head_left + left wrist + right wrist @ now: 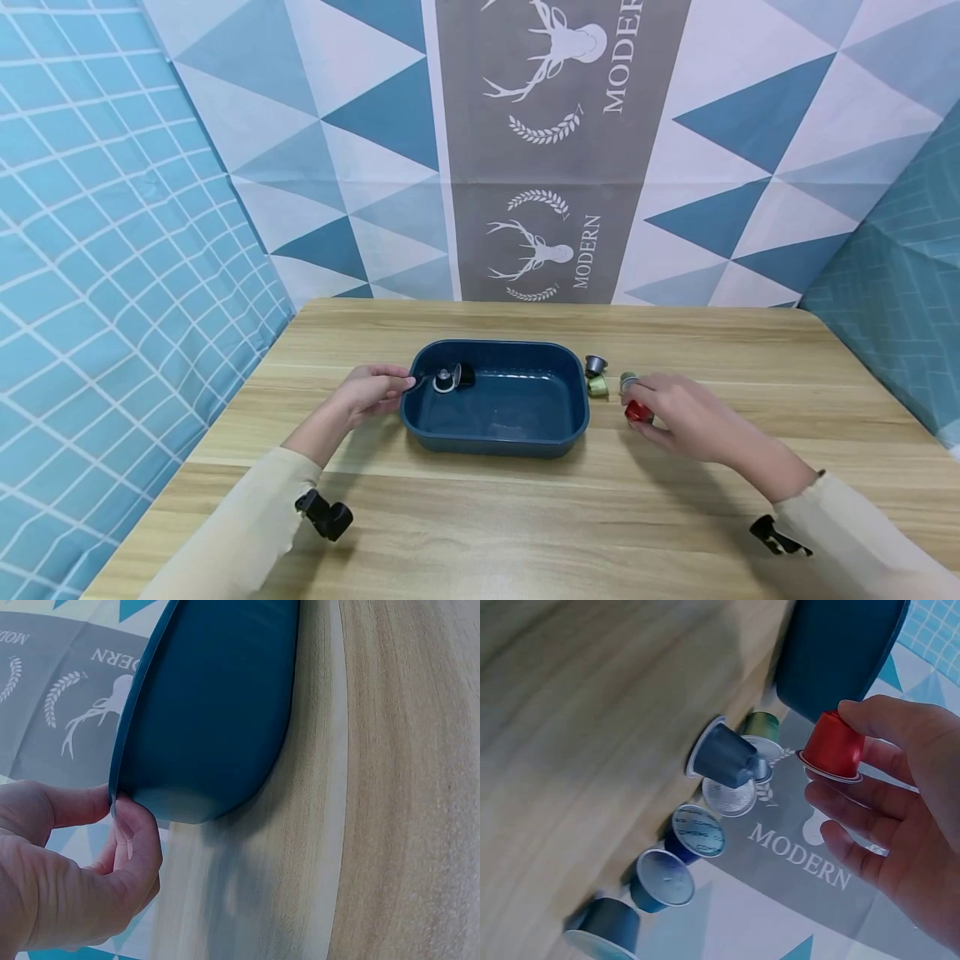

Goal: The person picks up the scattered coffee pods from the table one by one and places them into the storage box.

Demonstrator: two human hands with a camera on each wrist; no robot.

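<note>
My left hand pinches the left rim of a dark blue rectangular basin; in the left wrist view, thumb and fingers grip that rim. Inside the basin, at its left end, lie dark coffee capsules, one showing a silvery rim. To the right of the basin, my right hand holds a red coffee capsule between thumb and fingers, above the table. Beside it the right wrist view shows several loose capsules: a grey-blue one, a green one, a navy one and teal ones.
The wood-grain table carries the basin. A grey capsule and a light green capsule lie close against the basin's right side. Patterned cloth hangs behind the table, with blue tiled cloth at the left.
</note>
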